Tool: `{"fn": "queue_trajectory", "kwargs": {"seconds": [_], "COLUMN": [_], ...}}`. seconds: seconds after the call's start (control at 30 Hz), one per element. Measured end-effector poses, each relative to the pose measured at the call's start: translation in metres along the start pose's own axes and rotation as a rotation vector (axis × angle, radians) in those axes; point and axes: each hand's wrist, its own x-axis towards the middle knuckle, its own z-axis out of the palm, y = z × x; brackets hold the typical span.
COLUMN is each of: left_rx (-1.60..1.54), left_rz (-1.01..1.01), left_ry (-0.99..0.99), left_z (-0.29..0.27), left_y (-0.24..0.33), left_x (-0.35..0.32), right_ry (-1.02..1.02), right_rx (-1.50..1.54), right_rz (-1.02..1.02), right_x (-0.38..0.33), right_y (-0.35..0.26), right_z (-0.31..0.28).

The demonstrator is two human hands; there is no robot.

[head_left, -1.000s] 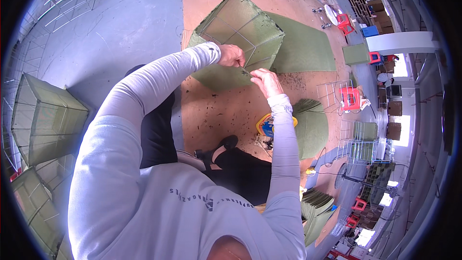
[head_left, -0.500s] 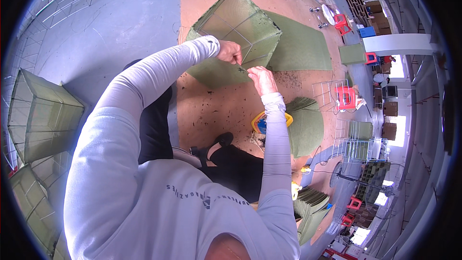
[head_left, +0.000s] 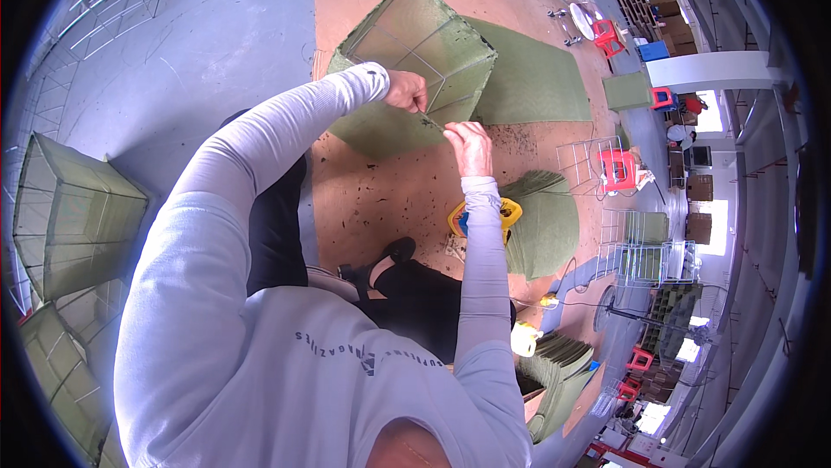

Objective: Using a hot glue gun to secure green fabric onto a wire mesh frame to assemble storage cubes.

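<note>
Compared with a second ago the two hands have drawn a bit further apart on the wire-framed box covered in olive-green fabric (head_left: pixel 415 52). The left hand (head_left: pixel 405 90) has crept up along the box's near edge, and the right hand (head_left: pixel 468 142) has dropped slightly toward the person. My read: the fabric is being tensioned or fastened along that lower rim, and the work is moving along the edge rather than finishing.

Left fingers are curled tight, pinching the fabric and wire at the rim. Right fingers are pinched narrow on something thin and dark running between the hands; can't tell if it's wire, thread or a tool.

The box sits tilted on the tan floor, just beyond the fingertips. Past the right fingers lies a flat green fabric sheet (head_left: pixel 532 78), with open floor below both hands. A folded green pile (head_left: pixel 545 221) and a yellow tool (head_left: pixel 485 217) sit by the right forearm.
</note>
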Motion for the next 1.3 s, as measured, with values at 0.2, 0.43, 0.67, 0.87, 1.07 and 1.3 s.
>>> {"fn": "queue_trajectory", "kwargs": {"seconds": [0.2, 0.43, 0.67, 0.87, 1.07, 1.3], "left_rx": [-0.015, -0.045, -0.154, -0.045, -0.013, -0.152], "left_rz": [-0.051, -0.102, -0.083, -0.02, 0.09, -0.085], "left_ry": [0.006, 0.011, -0.008, -0.116, -0.047, -0.121], "left_z": [-0.001, -0.002, -0.003, 0.001, -0.007, -0.014], "left_y": [0.007, 0.032, 0.023, 0.016, -0.006, 0.016], "left_x": [-0.002, 0.005, 0.003, 0.014, 0.013, 0.005], "right_ry": [0.043, 0.134, -0.004, -0.041, 0.121, -0.257], "right_rx": [-0.092, -0.014, -0.033, 0.166, 0.075, -0.527], "right_rz": [0.016, -0.003, 0.04, 0.165, 0.46, 1.114], "right_x": [-0.003, -0.01, 0.0, -0.02, -0.142, -0.472], "right_y": [-0.005, 0.009, 0.009, 0.03, 0.137, 0.152], "right_z": [0.008, 0.01, 0.01, -0.039, -0.155, -0.087]}}
